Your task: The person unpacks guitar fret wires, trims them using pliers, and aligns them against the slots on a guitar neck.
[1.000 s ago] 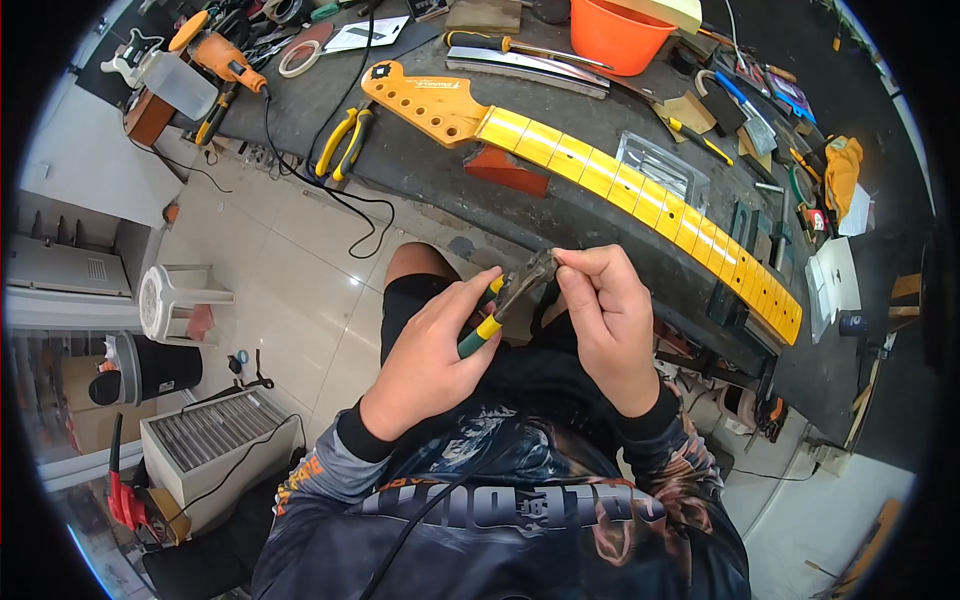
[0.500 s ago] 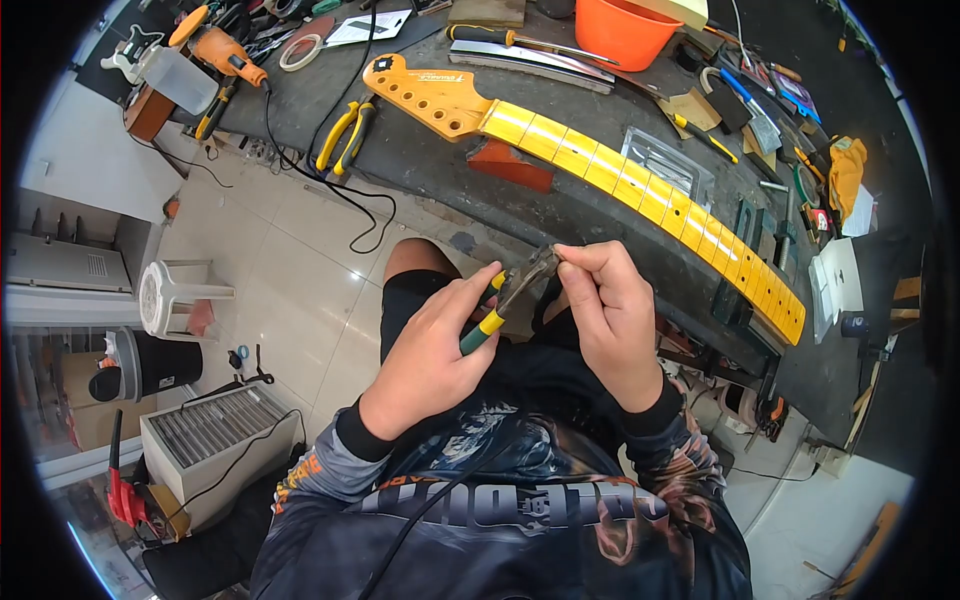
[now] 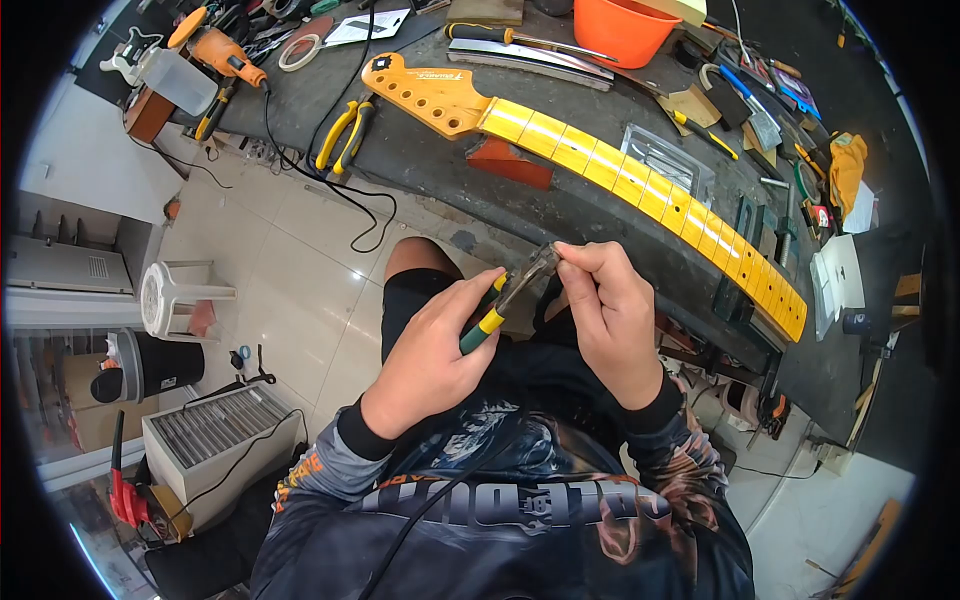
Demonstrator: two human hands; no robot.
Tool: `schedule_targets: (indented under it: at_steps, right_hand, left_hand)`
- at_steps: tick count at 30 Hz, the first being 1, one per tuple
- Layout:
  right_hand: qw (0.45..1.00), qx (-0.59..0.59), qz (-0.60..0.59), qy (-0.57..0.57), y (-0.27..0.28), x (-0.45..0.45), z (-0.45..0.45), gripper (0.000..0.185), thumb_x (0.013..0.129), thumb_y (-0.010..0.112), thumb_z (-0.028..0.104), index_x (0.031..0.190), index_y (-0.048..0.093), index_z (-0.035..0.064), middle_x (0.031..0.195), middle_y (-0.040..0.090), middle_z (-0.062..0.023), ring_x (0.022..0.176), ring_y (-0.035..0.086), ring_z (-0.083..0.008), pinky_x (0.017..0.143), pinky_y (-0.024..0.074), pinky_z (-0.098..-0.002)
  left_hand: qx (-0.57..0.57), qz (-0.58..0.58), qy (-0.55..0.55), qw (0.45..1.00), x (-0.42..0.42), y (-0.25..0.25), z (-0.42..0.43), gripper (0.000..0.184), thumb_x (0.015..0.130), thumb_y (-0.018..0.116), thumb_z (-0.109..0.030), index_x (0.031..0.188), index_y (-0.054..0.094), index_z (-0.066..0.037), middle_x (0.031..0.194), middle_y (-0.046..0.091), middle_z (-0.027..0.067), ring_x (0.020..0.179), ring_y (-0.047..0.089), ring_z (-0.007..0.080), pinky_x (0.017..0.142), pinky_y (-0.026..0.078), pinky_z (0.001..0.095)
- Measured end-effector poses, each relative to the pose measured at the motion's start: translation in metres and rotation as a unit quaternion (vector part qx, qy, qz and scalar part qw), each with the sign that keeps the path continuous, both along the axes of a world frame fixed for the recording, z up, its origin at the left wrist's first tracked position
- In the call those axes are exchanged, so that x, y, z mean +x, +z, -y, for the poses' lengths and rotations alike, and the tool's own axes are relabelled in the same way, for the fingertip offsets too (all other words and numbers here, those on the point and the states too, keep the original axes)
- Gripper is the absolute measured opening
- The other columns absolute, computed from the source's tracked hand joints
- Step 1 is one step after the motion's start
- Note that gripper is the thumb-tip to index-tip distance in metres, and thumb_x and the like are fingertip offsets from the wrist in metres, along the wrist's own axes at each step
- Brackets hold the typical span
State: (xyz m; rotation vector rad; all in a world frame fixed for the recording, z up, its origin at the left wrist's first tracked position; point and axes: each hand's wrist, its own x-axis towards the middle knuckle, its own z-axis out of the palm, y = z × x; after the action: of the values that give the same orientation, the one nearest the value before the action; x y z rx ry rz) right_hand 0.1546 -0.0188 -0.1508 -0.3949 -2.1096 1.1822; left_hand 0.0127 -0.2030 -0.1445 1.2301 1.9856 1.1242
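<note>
My left hand is wrapped round the green and yellow handles of a pair of pliers, whose metal jaws point up and to the right. At the jaw tips, my right hand is closed in a pinch of thumb and forefinger. What it pinches is too small to make out. Beyond both hands, a guitar neck with a yellow fretboard and an orange headstock lies across the workbench, over a red-brown block. Neither hand touches the neck.
On the dark workbench are yellow and black cutters, a screwdriver, an orange bucket, a clear plastic tray and an orange power tool. A black cable hangs over the front edge. A white stool stands at left.
The view has shifted very slightly, so the neck and bench sit a little differently in the frame. Both hands keep almost the same pose at the pliers.
</note>
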Motion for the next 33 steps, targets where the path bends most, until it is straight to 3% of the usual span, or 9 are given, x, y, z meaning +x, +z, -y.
schedule_targets:
  at_steps: [8, 11, 14, 17, 18, 22, 29, 31, 33]
  right_hand:
    - [1.000, 0.015, 0.004, -0.005, -0.005, -0.003, 0.002, 0.013, 0.108, 0.073, 0.002, 0.121, 0.071, -0.0010, 0.098, 0.075, -0.0163, 0.080, 0.073, -0.0339, 0.071, 0.0563, -0.0379]
    - [1.000, 0.004, 0.013, -0.014, -0.007, -0.002, 0.003, 0.013, 0.109, 0.073, 0.003, 0.121, 0.072, -0.0005, 0.097, 0.075, -0.0161, 0.079, 0.073, -0.0325, 0.071, 0.0561, -0.0373]
    - [0.998, -0.040, 0.023, -0.030, -0.006, -0.001, 0.006, 0.012, 0.110, 0.073, 0.005, 0.121, 0.072, -0.0001, 0.093, 0.073, -0.0144, 0.076, 0.070, -0.0272, 0.071, 0.0546, -0.0350]
    - [0.994, -0.101, 0.023, -0.034, -0.005, -0.002, 0.008, 0.012, 0.111, 0.072, 0.006, 0.121, 0.072, -0.0005, 0.089, 0.071, -0.0111, 0.075, 0.066, -0.0191, 0.070, 0.0525, -0.0321]
    - [0.991, -0.127, 0.023, -0.026, -0.004, -0.003, 0.008, 0.011, 0.112, 0.071, 0.007, 0.121, 0.072, -0.0008, 0.088, 0.069, -0.0089, 0.074, 0.063, -0.0145, 0.070, 0.0515, -0.0306]
    - [0.974, -0.228, 0.017, 0.000, 0.001, -0.002, 0.012, 0.013, 0.115, 0.068, 0.009, 0.122, 0.071, -0.0016, 0.090, 0.069, -0.0036, 0.076, 0.060, -0.0096, 0.071, 0.0508, -0.0286]
    - [0.893, -0.435, -0.023, 0.109, 0.019, 0.001, 0.015, 0.021, 0.122, 0.056, 0.015, 0.130, 0.063, -0.0022, 0.084, 0.049, 0.0067, 0.071, 0.038, -0.0014, 0.061, 0.0333, -0.0222]
    - [0.881, -0.457, -0.026, 0.119, 0.020, 0.001, 0.016, 0.021, 0.122, 0.054, 0.015, 0.131, 0.062, -0.0021, 0.082, 0.045, 0.0076, 0.070, 0.035, -0.0008, 0.060, 0.0302, -0.0221]
    - [0.872, -0.471, -0.032, 0.132, 0.018, 0.001, 0.014, 0.021, 0.123, 0.054, 0.016, 0.131, 0.062, -0.0021, 0.083, 0.046, 0.0077, 0.069, 0.035, -0.0011, 0.060, 0.0305, -0.0225]
  left_hand:
    - [0.004, -0.009, 0.028, 1.000, 0.002, -0.008, 0.000, 0.043, 0.108, 0.072, -0.012, 0.147, 0.064, 0.003, 0.132, 0.074, 0.0249, 0.124, 0.072, 0.0441, 0.108, 0.055, 0.0442]
    - [0.027, -0.028, 0.030, 0.999, 0.001, -0.018, 0.002, 0.033, 0.110, 0.072, -0.016, 0.137, 0.068, 0.003, 0.113, 0.076, 0.0199, 0.107, 0.076, 0.0336, 0.097, 0.057, 0.0395]
    - [0.039, 0.051, 0.091, 0.994, 0.004, -0.023, 0.004, 0.024, 0.116, 0.068, -0.024, 0.118, 0.071, 0.000, 0.083, 0.062, 0.0022, 0.076, 0.056, 0.0111, 0.072, 0.047, 0.0299]
    - [0.058, 0.038, 0.089, 0.994, -0.010, -0.016, 0.003, 0.025, 0.117, 0.066, -0.026, 0.122, 0.072, -0.001, 0.085, 0.064, -0.0003, 0.076, 0.059, 0.0117, 0.073, 0.048, 0.0296]
    - [0.040, 0.127, 0.112, 0.985, -0.012, -0.012, 0.004, 0.025, 0.113, 0.070, -0.019, 0.127, 0.070, 0.001, 0.089, 0.074, 0.0133, 0.078, 0.073, 0.0260, 0.075, 0.056, 0.0381]
    - [0.073, 0.176, 0.113, 0.975, -0.012, -0.013, 0.005, 0.033, 0.115, 0.067, -0.024, 0.139, 0.068, -0.001, 0.088, 0.070, 0.0045, 0.078, 0.065, 0.0118, 0.074, 0.053, 0.0291]
    - [0.086, 0.188, 0.097, 0.974, -0.005, -0.013, 0.002, 0.033, 0.115, 0.067, -0.022, 0.140, 0.068, 0.000, 0.091, 0.072, 0.0055, 0.078, 0.066, 0.0130, 0.074, 0.053, 0.0299]
    - [0.034, 0.191, 0.074, 0.978, -0.006, -0.009, 0.004, 0.042, 0.118, 0.062, -0.026, 0.148, 0.065, 0.003, 0.108, 0.071, 0.0065, 0.099, 0.067, 0.0143, 0.085, 0.057, 0.0305]
    - [0.037, 0.186, 0.072, 0.979, -0.006, -0.012, 0.004, 0.042, 0.118, 0.062, -0.026, 0.148, 0.065, 0.003, 0.108, 0.071, 0.0064, 0.099, 0.067, 0.0142, 0.085, 0.057, 0.0304]
